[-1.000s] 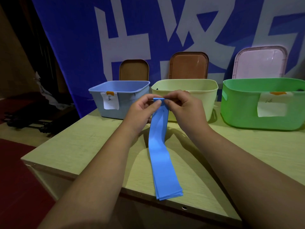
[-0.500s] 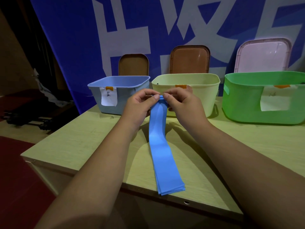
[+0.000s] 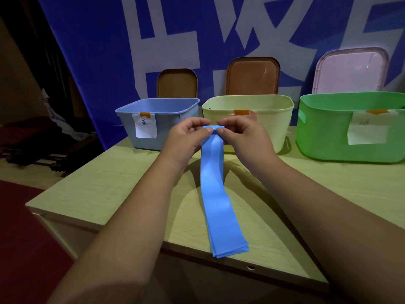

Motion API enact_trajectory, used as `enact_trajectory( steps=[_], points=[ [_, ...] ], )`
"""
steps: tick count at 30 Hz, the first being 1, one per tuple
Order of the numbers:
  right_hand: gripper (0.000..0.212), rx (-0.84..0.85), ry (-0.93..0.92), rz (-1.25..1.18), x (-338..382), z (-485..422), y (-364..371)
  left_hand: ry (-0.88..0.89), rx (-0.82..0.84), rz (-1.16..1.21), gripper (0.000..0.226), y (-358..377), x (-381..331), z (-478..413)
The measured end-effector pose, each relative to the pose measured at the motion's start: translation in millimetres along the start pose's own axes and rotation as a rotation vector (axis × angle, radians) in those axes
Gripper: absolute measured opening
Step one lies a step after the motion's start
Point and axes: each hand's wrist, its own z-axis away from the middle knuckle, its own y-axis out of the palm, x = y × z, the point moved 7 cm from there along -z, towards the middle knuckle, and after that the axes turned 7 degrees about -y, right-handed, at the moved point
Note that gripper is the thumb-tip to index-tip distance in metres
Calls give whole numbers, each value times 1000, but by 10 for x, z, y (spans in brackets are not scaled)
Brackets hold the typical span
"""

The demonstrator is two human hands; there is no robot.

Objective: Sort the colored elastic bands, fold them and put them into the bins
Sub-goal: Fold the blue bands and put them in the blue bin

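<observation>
Head-height view, looking forward and down. Closest in, two bare forearms reaching away across a pale yellow-green wooden table [image 3: 105,185].

Between the forearms, a long blue elastic band [image 3: 215,207], folded into several flat layers and lying lengthwise on the tabletop. Near end poking just past the table's front edge, layers slightly fanned there. Farther along, lifted off the surface in a gentle wave, rising toward the hands.

Far end of the band turned over into a small tab and pinched from both sides. Left hand [image 3: 186,137] clamped on the tab's left side with thumb and curled fingers. Right hand [image 3: 247,137] gripping the right side the same way. Fingertips of the two hands nearly meeting over the top. Tab held just above the table, in front of the gap between two bins.

Behind the hands, three open bins in a row:
- At left, a blue bin [image 3: 161,119] with a white paper label [image 3: 145,128] under an orange strip.
- In the middle, a pale yellow bin [image 3: 276,128].
- At right, a green bin [image 3: 324,141] with a larger white label [image 3: 368,130].

Insides mostly hidden from this angle.

Farther back, three lids propped upright: a small brown lid [image 3: 177,84], a larger brown lid [image 3: 253,76] and a pale pink lid [image 3: 350,71]. Behind everything, a blue banner [image 3: 87,51] with big white characters.
</observation>
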Motion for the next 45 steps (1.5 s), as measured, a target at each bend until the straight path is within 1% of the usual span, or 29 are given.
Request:
enact_trajectory(
  steps=[3, 6, 8, 11, 15, 21, 24, 33, 40, 45],
  points=[
    [13, -22, 1, -28, -15, -8, -20, -23, -6, -26, 13, 7, -1, 12],
    [12, -33, 3, -22, -28, -14, -49, -31, 3, -32, 15, 15, -6, 20],
    [12, -25, -7, 2, -20, -11, -52, -27, -1, -37, 16, 11, -8, 20],
    [11, -7, -20, 29, -30, -12, -35, -14, -37, -81, 10, -19, -12, 6],
    [13, 8, -19, 35, -69, -20, -9, 3, -42, -88, 5, -25, -31, 21],
    [16, 49, -7, -11, -24, 25, 26, 46, -30, -88, 7, -21, -65, 34],
    [18, 49, -10, -4, -55, 5, 15, 51, 5, -37, 10, 0, -70, 46],
    [9, 45, -36, 43, -114, -51, -5, 26, 16, -24, 18, -10, -62, 73],
    [12, 29, 29, -135, -83, -14, 12, -14, 22, 16, 24, 1, -39, 85],
    [15, 49, 68, -220, -99, -12, 35, -87, 64, 121, 31, 31, 0, 74]
  ],
)
